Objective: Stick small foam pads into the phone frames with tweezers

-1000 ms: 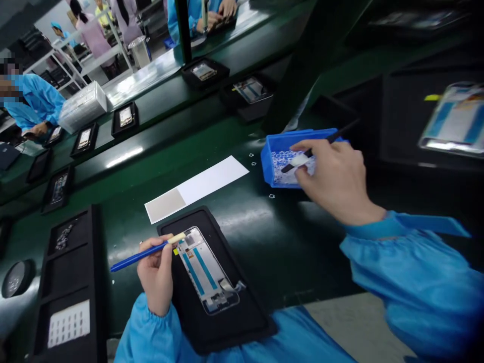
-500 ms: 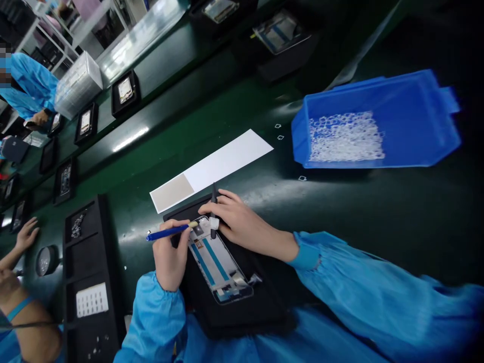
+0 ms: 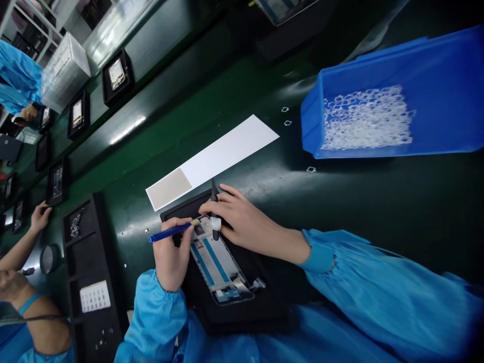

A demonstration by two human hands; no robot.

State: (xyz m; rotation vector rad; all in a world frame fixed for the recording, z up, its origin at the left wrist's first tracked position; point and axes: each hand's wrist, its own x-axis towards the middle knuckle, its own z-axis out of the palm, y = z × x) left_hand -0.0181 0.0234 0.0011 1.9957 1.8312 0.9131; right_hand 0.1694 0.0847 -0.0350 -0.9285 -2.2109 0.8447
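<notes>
My left hand (image 3: 170, 257) is closed around a blue pen-shaped tool (image 3: 168, 233) with a yellowish tip, which points right over the upper end of an opened phone (image 3: 212, 262). Black tweezers (image 3: 214, 194) with a white wrap (image 3: 216, 224) are pinched in my right hand (image 3: 242, 219), one pointed end facing away from me. The right fingertips are close to the phone's top edge; whether they touch it I cannot tell. Two blue strips run along the silvery phone body, which lies tilted in a black tray (image 3: 242, 320).
To the right stands a blue bin (image 3: 434, 111) of thin white frames, with loose frames (image 3: 310, 170) beside it. A white strip (image 3: 227, 151) lies beyond the tray. At left are a compartmented black tray (image 3: 81, 257), a round container (image 3: 48, 259) and a co-worker's arm (image 3: 22, 247).
The view has shifted a little, so the blue bin sits farther right and higher. Both hands keep their tools in nearly the same place over the phone. The co-worker's hand at left has reached farther out.
</notes>
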